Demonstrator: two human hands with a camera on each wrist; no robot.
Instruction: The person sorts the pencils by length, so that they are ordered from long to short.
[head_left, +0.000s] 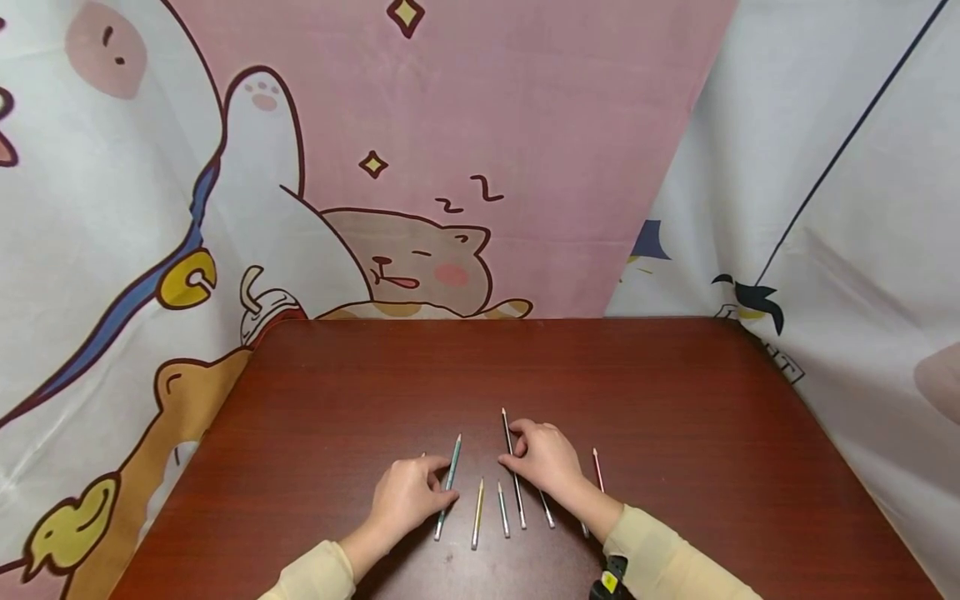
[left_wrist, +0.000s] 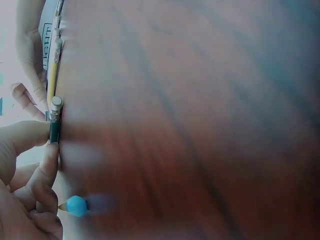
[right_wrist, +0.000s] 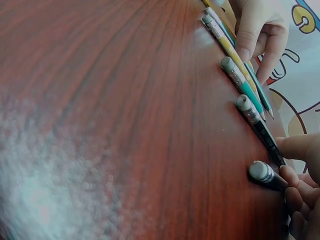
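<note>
My left hand (head_left: 405,493) pinches a teal pencil (head_left: 455,454) between thumb and finger; the pencil lies near the table surface, its eraser end toward me. With its thumb and a finger, my right hand (head_left: 550,454) pinches a long black pencil (head_left: 519,500). Between the hands lie a yellow pencil (head_left: 477,518) and a short teal pencil (head_left: 503,512). Another dark pencil (head_left: 547,510) extends from beneath the right hand. A red pencil (head_left: 597,467) is partly hidden by the right wrist. In the left wrist view, a blue rounded tip (left_wrist: 76,205) shows beside the left fingers.
The pencils lie roughly side by side on a dark red-brown wooden table (head_left: 337,392). Behind it hangs a pink and white cartoon cloth (head_left: 570,167). A black device (head_left: 609,579) sits by the right sleeve.
</note>
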